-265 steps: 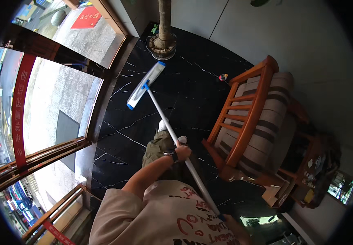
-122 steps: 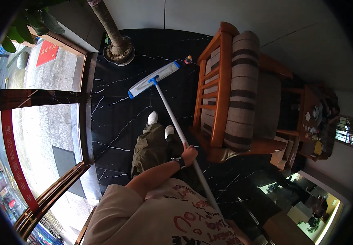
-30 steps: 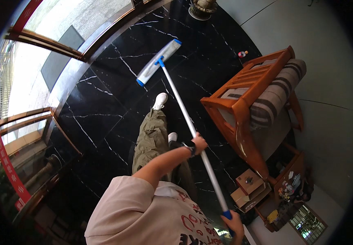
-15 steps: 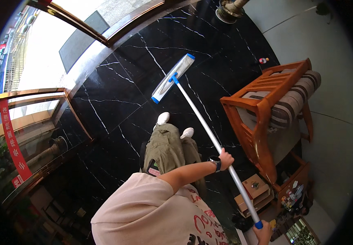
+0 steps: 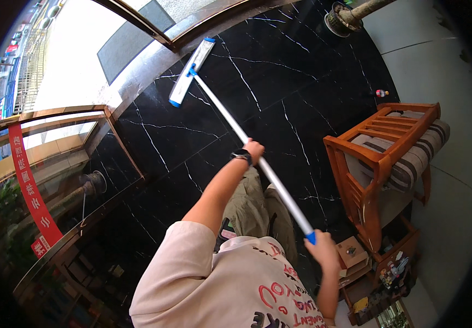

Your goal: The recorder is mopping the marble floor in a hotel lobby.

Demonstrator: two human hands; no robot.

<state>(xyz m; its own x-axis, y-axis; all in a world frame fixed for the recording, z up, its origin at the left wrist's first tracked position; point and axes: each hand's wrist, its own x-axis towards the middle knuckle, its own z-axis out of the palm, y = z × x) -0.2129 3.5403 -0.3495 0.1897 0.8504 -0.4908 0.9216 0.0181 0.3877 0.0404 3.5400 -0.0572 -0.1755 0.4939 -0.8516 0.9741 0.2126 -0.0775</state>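
Observation:
A flat floor mop (image 5: 283,191) with a silver pole slants across the view. Its wide white head (image 5: 181,90), blue at both ends, lies on the black floor by the doorway threshold. My left hand (image 5: 254,151), with a dark watch at the wrist, is closed around the middle of the pole. Lower down, my right hand (image 5: 323,250) grips the pole's top end by its blue part.
A wooden armchair (image 5: 381,164) with a striped cushion stands on the right, with a cardboard box (image 5: 352,254) below it. A small bottle (image 5: 381,93) is beyond the chair. A potted plant (image 5: 338,22) stands far right; a glass door (image 5: 55,175) is at left.
The mop head has moved forward and left, up to the threshold. My left arm has stretched forward, and my right hand has come forward and left with the pole's end.

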